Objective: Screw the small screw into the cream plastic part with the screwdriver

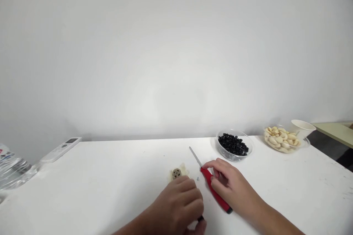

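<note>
My left hand [180, 203] is closed near the front of the table, with the dark end of a small black piece [200, 219] showing at its thumb and fingers. Just beyond its knuckles lies a brown round disc with holes [176, 173], resting on a pale cream piece [182, 169]. My right hand [230, 181] has its index finger and thumb on the red handle of a screwdriver [217, 195], whose metal shaft points away to the upper left. A tiny screw [198, 179] lies on the table between the disc and the screwdriver.
On the white table [110, 180], a clear bowl [233, 159] of small black pieces stands at the back. Peeled garlic cloves [281, 138] fill another clear bowl, by a white paper cup [302, 127]. Leftward are a remote control [62, 149] and a plastic water bottle [15, 170].
</note>
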The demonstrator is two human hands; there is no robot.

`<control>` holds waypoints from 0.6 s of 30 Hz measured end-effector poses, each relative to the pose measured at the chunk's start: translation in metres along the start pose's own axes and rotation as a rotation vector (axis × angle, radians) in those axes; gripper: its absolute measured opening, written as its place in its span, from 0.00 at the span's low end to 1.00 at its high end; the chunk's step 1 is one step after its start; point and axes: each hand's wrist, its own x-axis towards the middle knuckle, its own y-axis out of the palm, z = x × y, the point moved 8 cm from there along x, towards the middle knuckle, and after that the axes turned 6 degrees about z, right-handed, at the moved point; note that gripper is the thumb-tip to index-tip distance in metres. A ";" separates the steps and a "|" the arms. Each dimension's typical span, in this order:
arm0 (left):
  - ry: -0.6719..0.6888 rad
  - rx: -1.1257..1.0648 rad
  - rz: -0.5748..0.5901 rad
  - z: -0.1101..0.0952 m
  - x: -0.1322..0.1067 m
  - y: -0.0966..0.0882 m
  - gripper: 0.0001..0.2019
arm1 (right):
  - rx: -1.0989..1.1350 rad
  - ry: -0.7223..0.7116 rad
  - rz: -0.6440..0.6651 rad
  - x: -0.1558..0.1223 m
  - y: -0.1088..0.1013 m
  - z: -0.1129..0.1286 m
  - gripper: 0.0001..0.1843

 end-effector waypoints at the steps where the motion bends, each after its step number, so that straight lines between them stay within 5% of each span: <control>1: 0.032 0.001 0.044 -0.004 0.000 0.006 0.11 | 0.004 0.002 -0.011 0.000 -0.002 0.000 0.18; 6: -0.060 -0.115 0.104 0.006 0.002 0.028 0.07 | -0.104 -0.114 -0.063 -0.006 -0.011 0.017 0.13; 12: -0.404 -0.303 -0.112 0.047 -0.003 0.017 0.04 | -0.186 -0.247 0.110 -0.008 0.004 0.034 0.18; 18: -0.551 -0.547 -0.226 0.065 -0.010 0.010 0.04 | -0.227 -0.286 0.164 -0.008 0.002 0.040 0.21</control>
